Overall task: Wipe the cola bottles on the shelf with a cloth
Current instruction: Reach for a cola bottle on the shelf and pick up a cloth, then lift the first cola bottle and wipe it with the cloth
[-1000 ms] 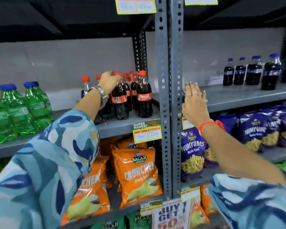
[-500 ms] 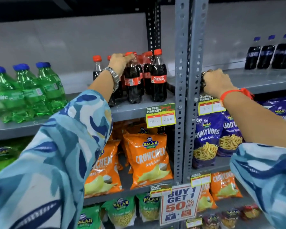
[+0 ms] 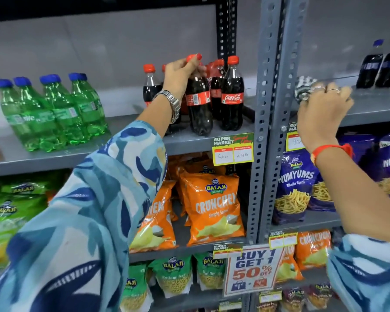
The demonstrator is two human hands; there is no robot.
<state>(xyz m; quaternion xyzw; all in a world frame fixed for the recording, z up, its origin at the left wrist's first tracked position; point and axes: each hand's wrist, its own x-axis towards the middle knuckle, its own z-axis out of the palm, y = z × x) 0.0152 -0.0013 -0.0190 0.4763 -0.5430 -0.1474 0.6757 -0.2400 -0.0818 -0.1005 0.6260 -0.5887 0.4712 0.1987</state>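
Observation:
Several cola bottles with red caps and red labels stand in a cluster on the grey shelf (image 3: 212,137). My left hand (image 3: 180,75) grips the neck of one cola bottle (image 3: 198,106), which is tilted with its base near the shelf's front edge. Another cola bottle (image 3: 232,97) stands upright right beside it. My right hand (image 3: 322,113) is on the neighbouring shelf to the right, fingers closed on a black-and-white patterned cloth (image 3: 304,88) that lies bunched there.
Green bottles (image 3: 54,113) with blue caps fill the shelf's left part. A perforated grey upright (image 3: 270,86) splits the two bays. Dark bottles (image 3: 381,64) stand at the far right. Orange and purple snack bags hang on the shelves below, with price tags (image 3: 233,152).
My left hand has tipped and pulled one cola bottle forward by its neck. My right hand went from flat on the right shelf to closed on the cloth. The view came closer.

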